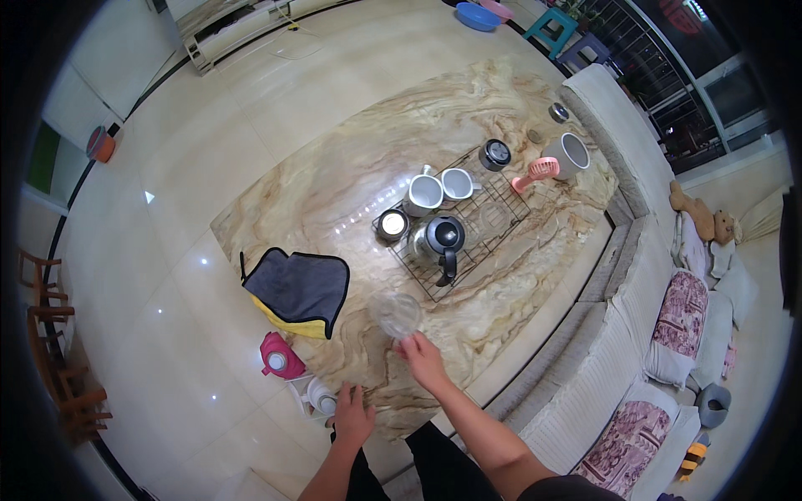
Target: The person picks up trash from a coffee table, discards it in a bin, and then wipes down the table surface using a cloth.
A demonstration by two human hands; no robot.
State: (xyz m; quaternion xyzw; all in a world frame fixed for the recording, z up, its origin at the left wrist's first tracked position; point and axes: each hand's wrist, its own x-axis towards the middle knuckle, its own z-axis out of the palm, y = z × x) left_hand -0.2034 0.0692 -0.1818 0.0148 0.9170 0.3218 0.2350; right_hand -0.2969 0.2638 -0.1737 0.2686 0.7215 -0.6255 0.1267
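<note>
Now you grip a clear, round vessel [395, 315] at its edge in your right hand [423, 361], at the near end of the marble-patterned table [334, 159]. Your left hand [354, 417], fingers loosely parted and holding nothing, is beside a white object [321, 395]. Beyond, a black-lidded glass kettle [444, 238] and two mugs [424, 193] stand on a wire rack [480, 250]; a gray cloth [299, 285] lies to the left.

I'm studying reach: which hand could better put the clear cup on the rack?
Probably the right hand: it holds the clear cup and is nearer the wire rack; the left hand is farther back.
</note>
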